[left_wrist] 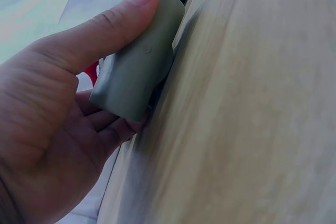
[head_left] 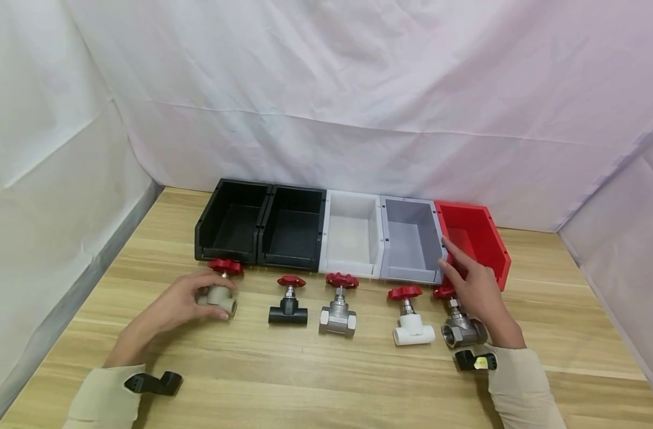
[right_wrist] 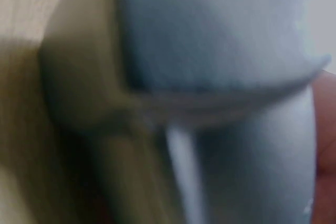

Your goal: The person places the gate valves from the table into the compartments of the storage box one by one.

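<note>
"Gripping the beige valve (head_left: pixel 217 297) with my left hand (head_left: pixel 195 296), thumb on the near side, index finger over the top!"

"How does that arm come in?"

"Slanting up from the lower left, the hand angled across to the right. Fingers curled about the pipe body, while its red handwheel (head_left: pixel 227 266) sits just before the leftmost black bin (head_left: pixel 227 255)."

"So where's the valve exactly?"

"In my grasp, low over the table (head_left: pixel 305 387), left of the black valve (head_left: pixel 288 314). Whether its underside touches the wood, I can't tell."

"And over on the right?"

"There's my right hand (head_left: pixel 478 291), forearm leaning up and to the left. Thumb and index finger are stretched out and parted, gripping nothing! They point at the edge where the gray bin (head_left: pixel 410 275) meets the red bin (head_left: pixel 498 253); whether the tips brush that rim, I can't say."

"What's close to it?"

"The rightmost steel valve (head_left: pixel 460 330), just beside my wrist, its wheel partly covered by the hand. From the right wrist camera a blurred metal body nearly fills the view, with a strip of skin at the edge."

"And between the hands?"

"Black valve, middle steel valve (head_left: pixel 337 319), white valve (head_left: pixel 413 332), all in a row, wheels toward the bins."
</note>
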The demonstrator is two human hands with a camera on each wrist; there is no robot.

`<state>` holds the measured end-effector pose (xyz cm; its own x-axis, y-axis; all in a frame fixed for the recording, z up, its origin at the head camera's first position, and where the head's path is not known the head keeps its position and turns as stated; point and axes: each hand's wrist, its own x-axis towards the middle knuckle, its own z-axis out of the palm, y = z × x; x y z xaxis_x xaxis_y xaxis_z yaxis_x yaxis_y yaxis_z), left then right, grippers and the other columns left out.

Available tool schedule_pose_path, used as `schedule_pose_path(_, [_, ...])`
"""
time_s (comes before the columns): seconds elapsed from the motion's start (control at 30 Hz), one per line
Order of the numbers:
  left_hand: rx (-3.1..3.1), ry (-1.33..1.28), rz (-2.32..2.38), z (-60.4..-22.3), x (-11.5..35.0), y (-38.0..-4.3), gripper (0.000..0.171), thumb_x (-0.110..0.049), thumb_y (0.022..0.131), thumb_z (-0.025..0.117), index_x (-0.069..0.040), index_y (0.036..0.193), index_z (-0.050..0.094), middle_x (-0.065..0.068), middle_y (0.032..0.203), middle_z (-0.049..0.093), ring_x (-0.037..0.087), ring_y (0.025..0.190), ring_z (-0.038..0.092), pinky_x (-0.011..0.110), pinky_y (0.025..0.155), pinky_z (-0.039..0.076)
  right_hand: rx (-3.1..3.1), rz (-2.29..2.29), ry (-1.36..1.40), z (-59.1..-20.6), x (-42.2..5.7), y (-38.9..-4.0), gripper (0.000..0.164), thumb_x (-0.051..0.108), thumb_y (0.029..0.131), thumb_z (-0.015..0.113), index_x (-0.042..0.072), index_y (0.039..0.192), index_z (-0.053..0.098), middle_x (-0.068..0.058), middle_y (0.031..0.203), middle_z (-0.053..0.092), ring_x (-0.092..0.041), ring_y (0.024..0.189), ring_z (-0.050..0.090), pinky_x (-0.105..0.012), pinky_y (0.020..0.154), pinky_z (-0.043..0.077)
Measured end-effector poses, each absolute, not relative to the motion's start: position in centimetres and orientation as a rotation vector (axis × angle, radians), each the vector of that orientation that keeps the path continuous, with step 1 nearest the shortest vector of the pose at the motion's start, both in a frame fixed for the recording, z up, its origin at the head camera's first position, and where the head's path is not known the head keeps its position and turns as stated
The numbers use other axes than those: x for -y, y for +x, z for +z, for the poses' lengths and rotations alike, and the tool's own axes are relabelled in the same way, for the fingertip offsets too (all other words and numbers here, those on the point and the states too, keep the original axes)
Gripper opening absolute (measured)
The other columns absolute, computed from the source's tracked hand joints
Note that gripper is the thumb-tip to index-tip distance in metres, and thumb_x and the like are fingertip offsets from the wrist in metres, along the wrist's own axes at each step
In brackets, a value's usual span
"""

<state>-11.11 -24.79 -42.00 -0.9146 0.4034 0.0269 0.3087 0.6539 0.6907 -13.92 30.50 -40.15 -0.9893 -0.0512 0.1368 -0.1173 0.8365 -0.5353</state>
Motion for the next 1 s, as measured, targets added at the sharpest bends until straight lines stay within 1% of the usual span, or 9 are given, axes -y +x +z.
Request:
schedule_pose_path(0.1, [-2.741,0.582,1.116,-42.0,24.7,-11.1,0.050,-0.045,0.068,0.083,-0.025,0.111,0.069,-0.001,0.112,0.059,0.021,0.093,0.051,0.037,0.076,0.047,2.896,0.852,0.136,-40.1,-30.5,-13.9,0.066,0.031,0.093,0.063,0.037,0.150,0.028,0.002,0.066,0.059,-0.023,0.069,0.050,-0.035,0.063,0.051])
schedule_pose_path(0.3, [-2.725,0.525,1.130,-41.9,24.7,-11.0,0.048,-0.044,0.068,0.083,-0.027,0.111,0.067,-0.003,0.111,0.058,0.021,0.092,0.051,0.038,0.076,0.046,2.904,0.858,0.130,-40.1,-30.4,-14.0,0.066,0.032,0.094,0.062,0.038,0.150,0.027,0.001,0.065,0.058,-0.022,0.064,0.049,-0.031,0.060,0.049])
schedule_pose_path(0.37, [-2.719,0.528,1.125,-41.7,24.7,-11.0,0.049,-0.045,0.069,0.083,-0.027,0.112,0.067,-0.003,0.112,0.058,0.021,0.092,0.051,0.038,0.076,0.046,2.908,0.860,0.126,-40.1,-30.4,-14.0,0.066,0.033,0.094,0.062,0.038,0.150,0.027,0.002,0.065,0.059,-0.022,0.065,0.049,-0.030,0.060,0.049])
schedule_pose_path(0.57, [-2.687,0.515,1.162,-41.1,24.7,-11.1,0.050,-0.042,0.069,0.084,-0.023,0.112,0.068,0.001,0.114,0.060,0.023,0.092,0.052,0.040,0.076,0.046,2.906,0.866,0.125,-40.1,-30.5,-13.9,0.066,0.034,0.094,0.061,0.038,0.149,0.027,0.001,0.065,0.058,-0.022,0.065,0.049,-0.030,0.059,0.049])
schedule_pose_path(0.7, [-2.681,0.540,1.158,-40.7,24.6,-11.2,0.051,-0.043,0.071,0.082,-0.019,0.114,0.067,0.004,0.114,0.060,0.024,0.092,0.052,0.040,0.076,0.046,2.907,0.861,0.117,-40.1,-30.5,-13.8,0.066,0.033,0.093,0.062,0.038,0.150,0.028,0.001,0.064,0.058,-0.022,0.065,0.049,-0.030,0.059,0.048])
schedule_pose_path(0.93, [-2.714,0.569,1.127,-40.0,24.7,-11.2,0.051,-0.045,0.070,0.082,-0.021,0.113,0.068,-0.004,0.114,0.061,0.021,0.094,0.052,0.039,0.077,0.046,2.913,0.864,0.115,-40.0,-30.4,-13.9,0.066,0.034,0.094,0.061,0.039,0.149,0.027,0.001,0.063,0.057,-0.022,0.064,0.048,-0.030,0.057,0.048])
schedule_pose_path(1.0, [-2.719,0.582,1.135,-39.7,24.7,-11.3,0.050,-0.043,0.071,0.083,-0.021,0.113,0.068,-0.006,0.113,0.061,0.021,0.094,0.052,0.038,0.076,0.047,2.909,0.858,0.129,-40.0,-30.4,-13.9,0.065,0.034,0.094,0.061,0.038,0.150,0.027,0.001,0.063,0.057,-0.023,0.064,0.048,-0.030,0.058,0.048])
